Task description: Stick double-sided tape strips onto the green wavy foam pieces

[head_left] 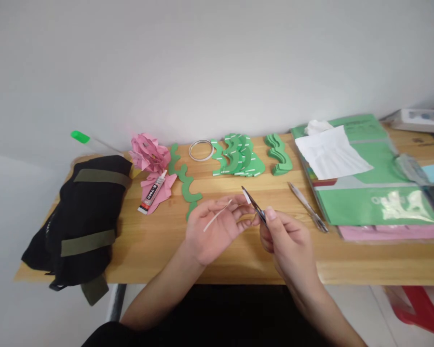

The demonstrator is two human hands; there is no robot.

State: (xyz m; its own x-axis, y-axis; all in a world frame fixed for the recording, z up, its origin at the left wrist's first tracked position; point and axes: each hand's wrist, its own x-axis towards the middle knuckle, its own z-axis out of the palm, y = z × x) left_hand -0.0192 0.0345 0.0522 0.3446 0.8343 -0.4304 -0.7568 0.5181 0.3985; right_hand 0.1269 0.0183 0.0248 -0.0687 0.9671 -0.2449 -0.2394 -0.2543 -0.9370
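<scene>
While the right hand (pixel 288 237) grips scissors (pixel 255 204) near the front edge of the surface (pixel 148 248), a slip could nick the unclenched left hand (pixel 215 232).

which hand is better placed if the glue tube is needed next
Probably the left hand: it is nearer the glue tube, though a thin white strip shows against its palm. The right hand is farther off and holds a dark pointed tool.
</scene>
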